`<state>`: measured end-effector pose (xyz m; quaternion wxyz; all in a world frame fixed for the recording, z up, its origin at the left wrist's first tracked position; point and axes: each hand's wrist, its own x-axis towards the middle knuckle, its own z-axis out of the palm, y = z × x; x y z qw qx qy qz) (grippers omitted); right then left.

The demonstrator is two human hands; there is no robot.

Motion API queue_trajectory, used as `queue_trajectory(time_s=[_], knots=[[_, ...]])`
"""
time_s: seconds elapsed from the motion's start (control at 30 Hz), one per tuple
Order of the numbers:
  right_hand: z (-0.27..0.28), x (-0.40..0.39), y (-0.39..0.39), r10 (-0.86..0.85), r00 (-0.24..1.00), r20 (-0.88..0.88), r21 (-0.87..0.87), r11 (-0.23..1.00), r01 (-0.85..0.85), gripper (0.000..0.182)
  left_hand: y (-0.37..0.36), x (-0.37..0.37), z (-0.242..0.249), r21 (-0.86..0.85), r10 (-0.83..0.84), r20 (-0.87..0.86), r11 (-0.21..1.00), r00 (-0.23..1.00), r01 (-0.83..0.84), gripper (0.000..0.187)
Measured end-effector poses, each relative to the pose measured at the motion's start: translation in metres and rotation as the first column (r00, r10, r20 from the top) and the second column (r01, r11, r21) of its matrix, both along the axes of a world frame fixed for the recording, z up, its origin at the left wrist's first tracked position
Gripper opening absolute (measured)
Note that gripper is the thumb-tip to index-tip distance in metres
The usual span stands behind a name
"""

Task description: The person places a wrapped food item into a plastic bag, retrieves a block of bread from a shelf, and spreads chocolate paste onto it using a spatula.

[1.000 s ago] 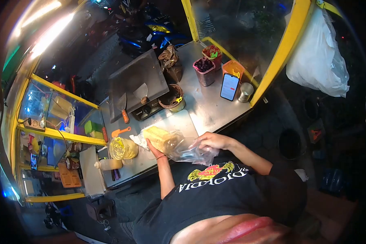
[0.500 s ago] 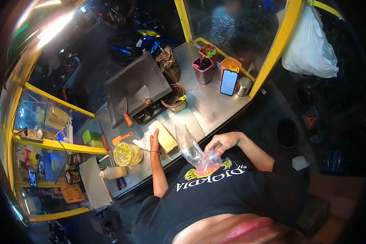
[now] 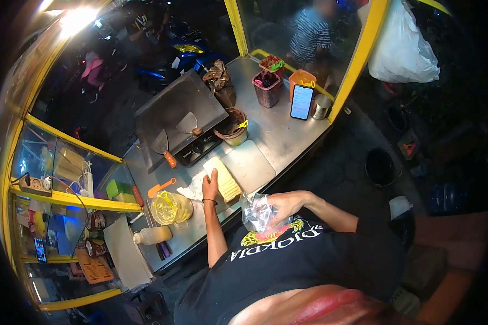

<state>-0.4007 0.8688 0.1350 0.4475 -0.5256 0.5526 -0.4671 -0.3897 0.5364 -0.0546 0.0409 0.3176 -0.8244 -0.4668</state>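
Note:
My left hand (image 3: 210,187) grips the left side of a pale yellow bread loaf (image 3: 222,180) with ridged edges, at the counter's front. Crumpled white wrapping (image 3: 192,190) lies beside that hand. Close to my shirt, my right hand (image 3: 283,208) is closed on a clear plastic bag (image 3: 255,212), its fingers partly hidden by the film. The bag bunches up just right of the loaf's near end. A pale cutting board (image 3: 249,165) lies right of the bread.
A black griddle (image 3: 176,116) with two scrapers stands behind the bread. Near it are a brown-smeared tub (image 3: 233,130) and a tub of yellow spread (image 3: 171,208). Spread containers (image 3: 267,89), a phone (image 3: 301,102) and a can (image 3: 321,107) stand at the back right.
The clear bag, stretched out long before, is now gathered into a bunch around my right hand's fingers. My right hand has moved slightly left and down; my left hand stays on the bread.

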Motion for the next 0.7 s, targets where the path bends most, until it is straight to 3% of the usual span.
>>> queue_trajectory(time_s=[0.07,0.13,0.2,0.27,0.33,0.4,0.43,0.47,0.5,0.53,0.57,0.6,0.63,0.67,0.7], knots=[[0.013,0.006,-0.001,-0.026,0.988,0.153,0.004,1.0,0.026,0.054,0.001,-0.002,0.002,0.02,-0.019,-0.014,1.0,1.0,0.02,0.091],[0.014,-0.001,-0.002,0.002,0.999,0.047,0.042,0.999,-0.004,0.048,0.008,-0.004,0.021,-0.052,-0.082,0.138,0.995,0.987,0.09,0.086],[0.006,-0.007,-0.002,0.173,0.985,-0.023,-0.057,0.983,-0.174,0.046,0.017,0.0,0.022,-0.253,0.026,-0.012,0.967,1.0,-0.028,0.078],[0.011,-0.012,0.01,0.123,0.992,0.023,0.008,0.992,-0.124,0.042,0.02,0.003,0.035,-0.216,-0.032,-0.019,0.976,0.999,0.027,0.074],[0.018,-0.029,0.029,0.03,1.0,0.001,-0.084,0.996,-0.03,0.031,0.045,0.007,0.056,-0.549,-0.025,-0.176,0.833,0.984,-0.077,0.075],[0.048,-0.06,0.065,-0.287,0.943,-0.17,-0.275,0.932,0.235,0.019,0.069,0.004,0.061,-0.549,-0.084,-0.168,0.836,0.982,-0.022,0.083],[0.073,-0.076,0.088,-0.445,0.875,-0.193,-0.274,0.88,0.387,0.016,0.084,0.006,0.06,-0.65,-0.112,-0.013,0.756,0.994,0.077,0.086],[0.099,-0.092,0.116,-0.589,0.767,-0.255,-0.412,0.783,0.465,0.015,0.094,0.009,0.058,-0.725,-0.117,0.15,0.662,0.982,0.19,0.089],[0.121,-0.101,0.145,-0.672,0.716,-0.19,-0.429,0.713,0.555,0.016,0.096,0.01,0.052,-0.737,-0.136,0.1,0.656,0.986,0.165,0.096],[0.149,-0.101,0.176,-0.798,0.581,-0.161,-0.456,0.582,0.674,0.014,0.085,0.023,0.041,-0.735,-0.126,0.111,0.657,0.986,0.167,0.096],[0.147,-0.112,0.206,-0.913,0.408,-0.014,-0.648,0.319,0.692,0.017,0.072,0.026,0.027,-0.743,-0.163,0.141,0.634,0.977,0.213,0.096],[0.154,-0.11,0.241,-0.878,0.325,0.351,-0.609,0.049,0.791,0.022,0.067,0.004,0.022,-0.758,-0.199,0.135,0.61,0.971,0.231,0.096],[0.17,-0.123,0.276,-0.897,0.246,0.367,-0.718,-0.105,0.688,0.027,0.072,0.003,0.035,-0.757,-0.215,0.17,0.597,0.962,0.267,0.094],[0.188,-0.131,0.306,-0.757,0.242,0.607,-0.702,-0.368,0.609,0.039,0.078,0.005,0.049,-0.75,-0.224,0.215,0.585,0.951,0.308,0.093],[0.216,-0.139,0.324,-0.843,0.111,0.526,-0.787,-0.434,0.439,0.038,0.075,0.004,0.045,-0.717,-0.217,0.129,0.654,0.968,0.242,0.089]])
